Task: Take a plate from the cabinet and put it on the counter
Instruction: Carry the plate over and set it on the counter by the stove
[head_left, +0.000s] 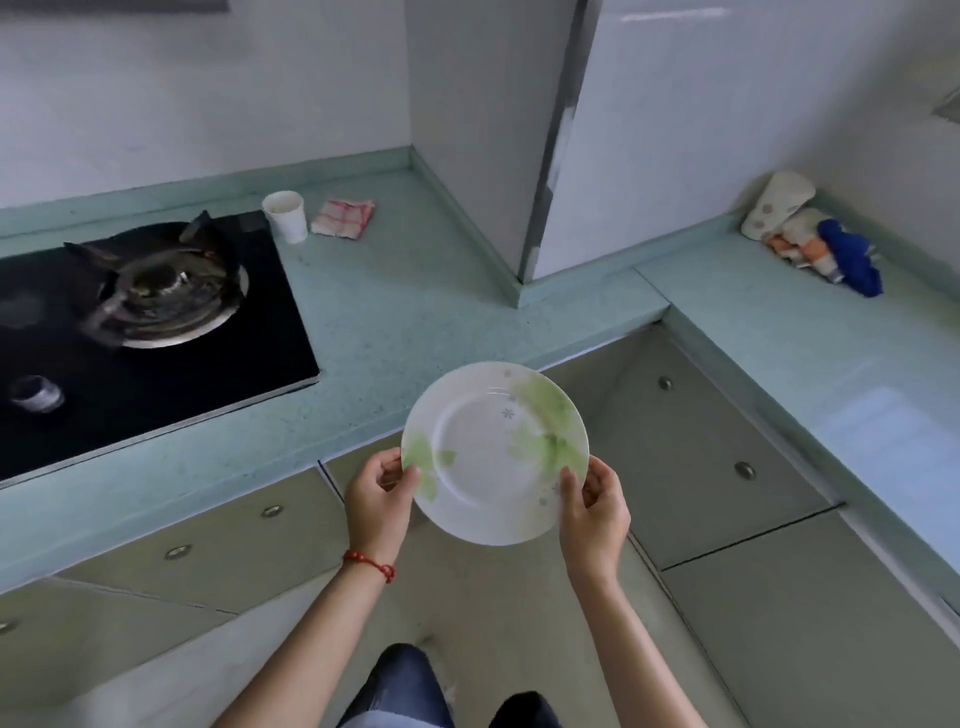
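Note:
I hold a round white plate with green leaf prints in both hands, face up and roughly level. My left hand grips its left rim, thumb on top. My right hand grips the right rim the same way. The plate hangs in the air in front of the pale green counter, with its far edge just over the counter's front edge. Below the counter the grey-green cabinet doors are shut.
A black gas hob with a burner fills the counter's left side. A white paper cup and a folded checked cloth sit behind it. A white pillar stands at the corner. Bundled rags lie far right.

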